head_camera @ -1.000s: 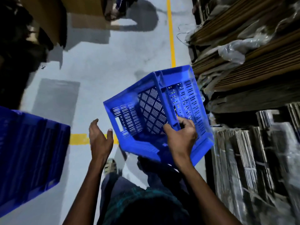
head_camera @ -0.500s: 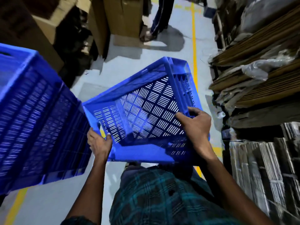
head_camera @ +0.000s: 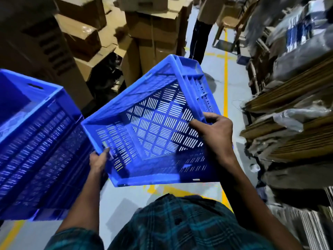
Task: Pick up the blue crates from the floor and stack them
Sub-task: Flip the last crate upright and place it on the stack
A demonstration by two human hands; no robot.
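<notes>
Both hands grip the tilted blue crate [head_camera: 156,123], left hand [head_camera: 98,160] low corner, right hand [head_camera: 214,130] on rim; the stack [head_camera: 36,141] sits just left, nearer the left hand.

No readable text here.
Blue crate [head_camera: 155,127] and cardboard boxes [head_camera: 149,33] show no legible lettering or numbers.

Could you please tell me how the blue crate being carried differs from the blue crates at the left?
The carried crate is tilted, held off the floor by the left hand and right hand; the stacked crates are touched by neither hand. The carried crate is a single one, its slotted bottom showing; the stacked crates are several, showing mainly their slotted sides. Both are blue slotted plastic.
</notes>
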